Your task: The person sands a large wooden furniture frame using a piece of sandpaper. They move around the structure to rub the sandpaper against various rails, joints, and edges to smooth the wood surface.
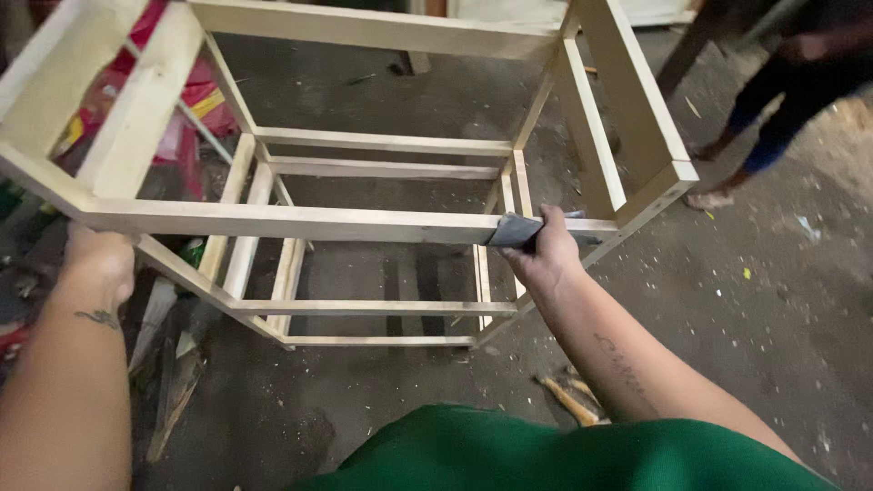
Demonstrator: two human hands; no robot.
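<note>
Grey sandpaper [515,230] under right hand [546,257], on wooden frame [273,221]

A single view is given from a head-worn camera, aimed steeply downward and held close over the pale open wooden frame [364,223] and the grey dusty floor [727,345].

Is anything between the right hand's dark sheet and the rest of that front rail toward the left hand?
Nothing visible. The right hand presses a dark grey abrasive sheet on the pale wooden frame's front rail. The rail runs bare leftward to the corner where the left hand grips the frame.
</note>
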